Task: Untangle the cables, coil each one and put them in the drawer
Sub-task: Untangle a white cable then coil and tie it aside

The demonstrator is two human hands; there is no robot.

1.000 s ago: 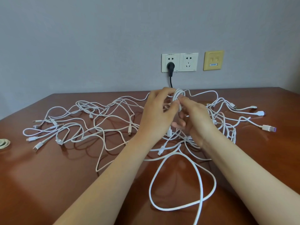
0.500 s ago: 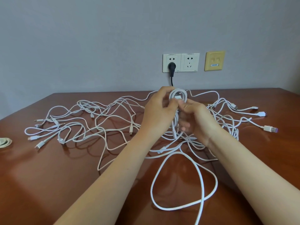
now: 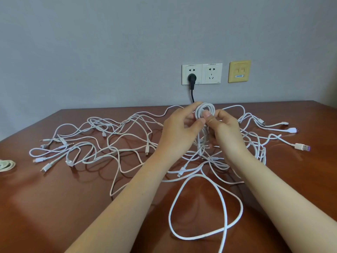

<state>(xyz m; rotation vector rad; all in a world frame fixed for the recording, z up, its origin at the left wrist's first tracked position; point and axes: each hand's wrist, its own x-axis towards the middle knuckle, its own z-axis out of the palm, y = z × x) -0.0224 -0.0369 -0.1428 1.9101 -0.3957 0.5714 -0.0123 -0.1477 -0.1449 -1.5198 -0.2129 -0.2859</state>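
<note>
A tangle of several white cables [image 3: 113,143] spreads across the brown table [image 3: 54,207]. Above its middle I hold up a small coil of white cable [image 3: 205,109]. My left hand [image 3: 179,130] grips the coil's left side with fingers curled round it. My right hand [image 3: 225,128] pinches the coil from the right, thumb on the loops. The free length of this cable [image 3: 221,199] hangs from the coil and lies in a big loop near the table's front. No drawer is in view.
A wall socket plate [image 3: 201,73] with a black plug [image 3: 191,78] and a yellow plate [image 3: 239,71] sit on the grey wall behind the table. A pale coiled cable [image 3: 6,165] lies at the table's left edge. USB plugs [image 3: 302,147] lie at the right.
Both hands have lifted the coil slightly and shaped it into a rounder ring. The right thumb now presses on the loops. The loose loop on the table has shifted a little.
</note>
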